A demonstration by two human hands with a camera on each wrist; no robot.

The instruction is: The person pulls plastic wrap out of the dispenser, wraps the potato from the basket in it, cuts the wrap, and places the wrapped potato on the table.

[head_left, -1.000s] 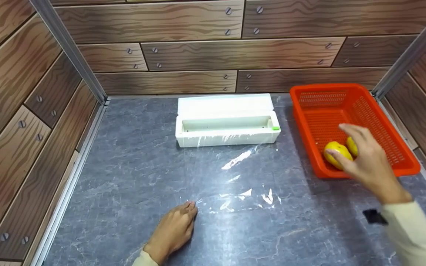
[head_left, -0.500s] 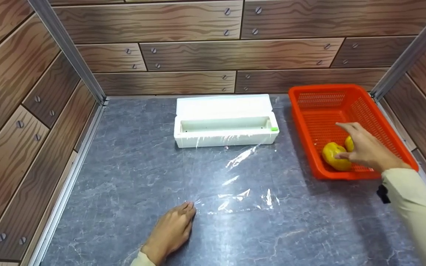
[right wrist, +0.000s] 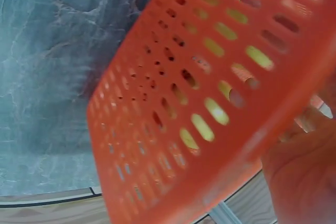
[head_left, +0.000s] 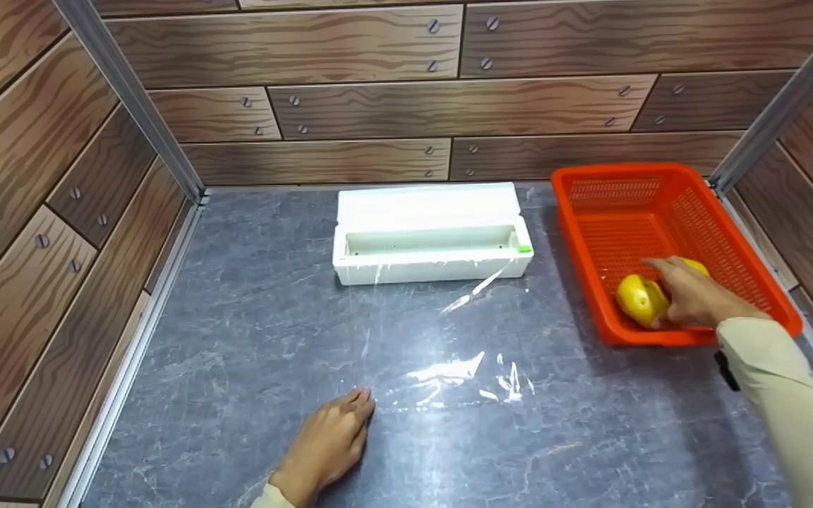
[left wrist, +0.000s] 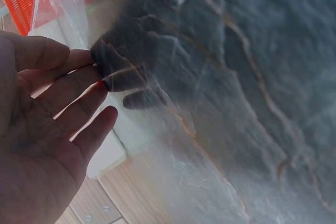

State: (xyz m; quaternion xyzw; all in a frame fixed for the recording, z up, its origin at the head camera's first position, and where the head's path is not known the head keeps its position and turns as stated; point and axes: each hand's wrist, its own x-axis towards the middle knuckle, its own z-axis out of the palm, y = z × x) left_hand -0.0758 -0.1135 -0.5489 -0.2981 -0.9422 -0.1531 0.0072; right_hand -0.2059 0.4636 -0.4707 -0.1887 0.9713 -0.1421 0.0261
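Observation:
My right hand (head_left: 696, 293) reaches into the orange basket (head_left: 579, 268), its fingers and thumb curled round the right side of a round yellow fruit (head_left: 639, 300). A second yellow fruit (head_left: 696, 267) shows partly behind that hand. In the right wrist view, the perforated basket wall (right wrist: 157, 93) hides most of the fingers, with yellow visible through its slots. My left hand (head_left: 325, 441) rests on the dark table, fingertips at the near left corner of a sheet of clear cling film (head_left: 449, 370). Its fingers (left wrist: 79, 106) lie fairly straight in the left wrist view.
A long white dispenser box (head_left: 431, 271) stands at the back middle, lid raised, with a green tab (head_left: 524, 249) at its right end. The film runs from the box towards me. Wood-patterned walls (head_left: 364, 109) enclose the table on three sides.
My right hand has come down into the basket and closed round the near yellow fruit, which has turned slightly. Glints on the film have shifted. The left hand has stayed in place.

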